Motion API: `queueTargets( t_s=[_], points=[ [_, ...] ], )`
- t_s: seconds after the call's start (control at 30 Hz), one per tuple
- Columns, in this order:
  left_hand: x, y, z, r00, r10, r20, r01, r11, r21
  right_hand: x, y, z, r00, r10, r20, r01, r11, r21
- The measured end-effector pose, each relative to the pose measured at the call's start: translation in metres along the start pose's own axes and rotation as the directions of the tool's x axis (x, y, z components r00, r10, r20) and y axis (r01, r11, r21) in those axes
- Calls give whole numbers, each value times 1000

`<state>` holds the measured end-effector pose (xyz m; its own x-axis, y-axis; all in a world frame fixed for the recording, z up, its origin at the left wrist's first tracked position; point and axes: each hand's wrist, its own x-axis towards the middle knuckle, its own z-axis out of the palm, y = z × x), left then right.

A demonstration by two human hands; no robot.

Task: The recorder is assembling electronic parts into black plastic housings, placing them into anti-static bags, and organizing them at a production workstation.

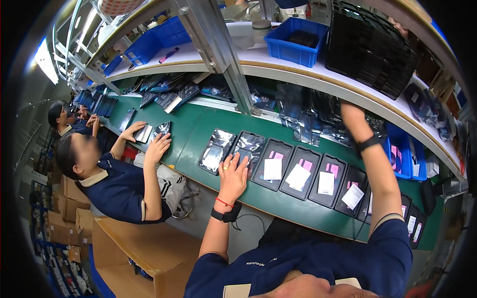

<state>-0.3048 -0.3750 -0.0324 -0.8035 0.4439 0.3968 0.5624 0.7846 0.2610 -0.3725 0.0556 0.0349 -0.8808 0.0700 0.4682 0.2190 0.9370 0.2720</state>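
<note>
My left hand lies flat, fingers spread, on a shiny silver bag on the green belt. A second silver bag lies just left of it. To the right runs a row of black trays with white and pink slips on them. My right hand is raised under the shelf, reaching into a heap of dark plastic bags; its fingers are hidden, so what it holds cannot be told.
A co-worker at my left has both hands on silver bags. Blue bins and a stack of black trays stand on the white shelf above. A blue bin sits at right; cardboard boxes stand below left.
</note>
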Motion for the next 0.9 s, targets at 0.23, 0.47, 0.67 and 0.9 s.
queueTargets(
  t_s=[0.23,0.47,0.67,0.9],
  points=[
    [6,-8,7,996,-1,-86,-9,994,-112,-129,-199,-109,958,-286,28,251,881,400],
    [2,44,-21,990,139,8,-124,903,-412,-91,-176,-123,729,-505,462,69,725,685],
    [0,67,-3,928,276,250,-233,954,-188,15,1,2,945,-16,-328,60,990,126],
    [-4,69,-6,927,236,293,-174,960,-221,52,47,8,871,-23,-490,95,988,122]
  ],
)
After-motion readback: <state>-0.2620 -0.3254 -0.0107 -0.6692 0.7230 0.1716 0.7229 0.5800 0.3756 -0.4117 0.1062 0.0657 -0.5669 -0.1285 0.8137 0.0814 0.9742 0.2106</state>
